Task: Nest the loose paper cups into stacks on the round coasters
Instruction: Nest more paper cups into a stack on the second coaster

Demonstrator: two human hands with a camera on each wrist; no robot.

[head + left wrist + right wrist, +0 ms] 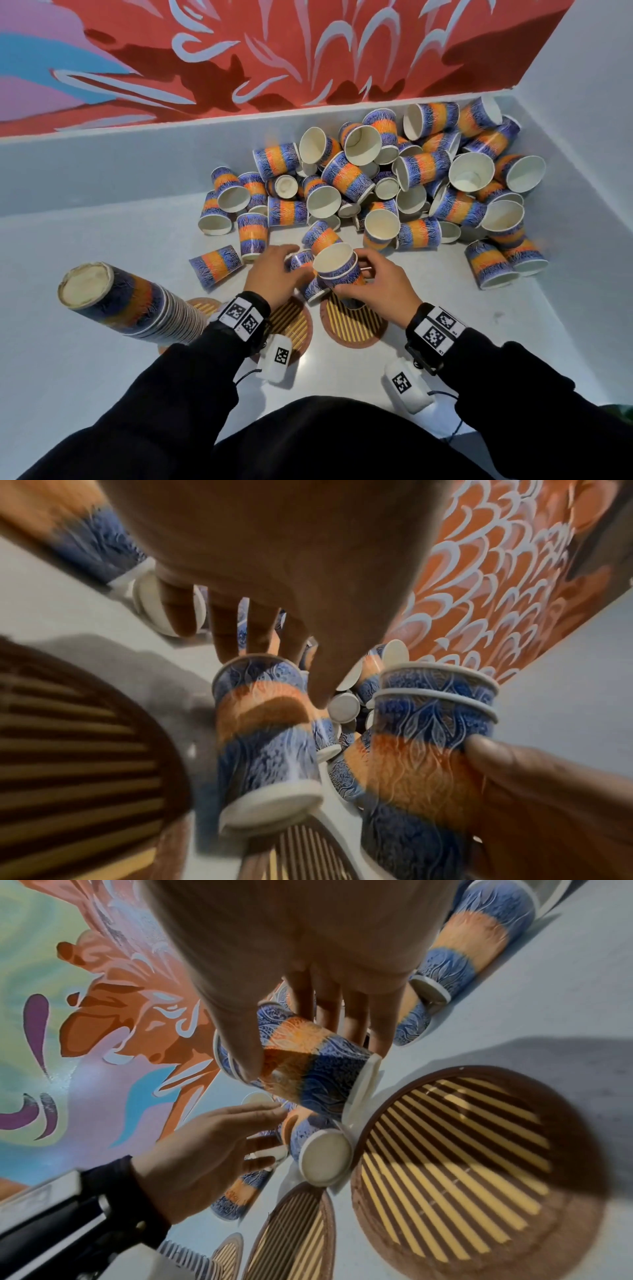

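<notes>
My right hand (356, 274) grips two nested paper cups (337, 267), blue with an orange band, mouth up and tilted, just above the far edge of the right coaster (356, 325). The right wrist view shows my thumb and fingers curled round this pair (308, 1069). My left hand (296, 263) reaches with straight, spread fingers over a loose cup (317, 289) lying on its side beside the pair. In the left wrist view that cup (263, 737) lies under my fingers. The middle coaster (294, 325) is bare. A tall upside-down stack (120, 301) leans on the left coaster (202, 305).
A big heap of loose cups (394, 178) fills the far right corner of the white surface. A painted wall (274, 51) runs behind and a white wall (582, 102) stands to the right. Two white tagged packs (277, 356) (407, 387) hang near my wrists.
</notes>
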